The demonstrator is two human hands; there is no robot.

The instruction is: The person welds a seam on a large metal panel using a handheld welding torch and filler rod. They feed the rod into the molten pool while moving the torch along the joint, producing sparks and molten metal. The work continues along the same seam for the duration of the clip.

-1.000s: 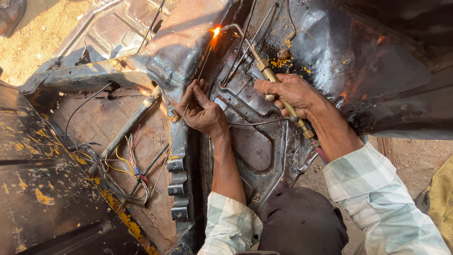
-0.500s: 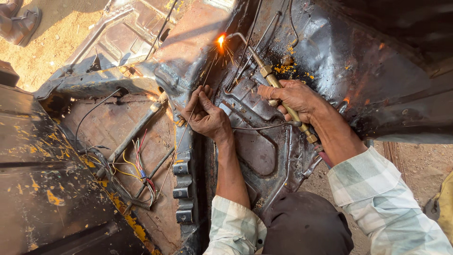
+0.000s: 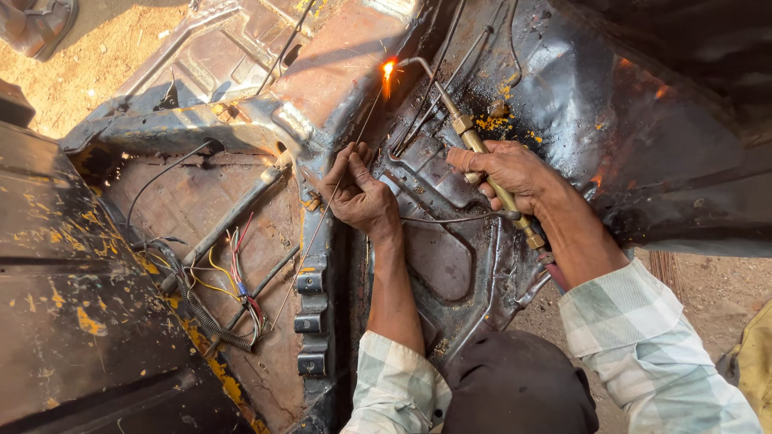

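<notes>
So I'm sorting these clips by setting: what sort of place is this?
Probably an open-air vehicle body repair yard: a brass gas torch flaming on a stripped metal car shell, loose wiring, bare dirt ground.

The thin metal filler rod (image 3: 334, 197) ran through the left hand (image 3: 359, 193), which lay left of the right hand (image 3: 508, 170) on the dented sheet-metal vehicle body panel (image 3: 450, 265). The brass-handled gas torch (image 3: 474, 149) lay in the right hand, its bent tip at the flame (image 3: 388, 71) behind both hands. The bundle of loose wires (image 3: 237, 277) lay left of the left forearm.
</notes>
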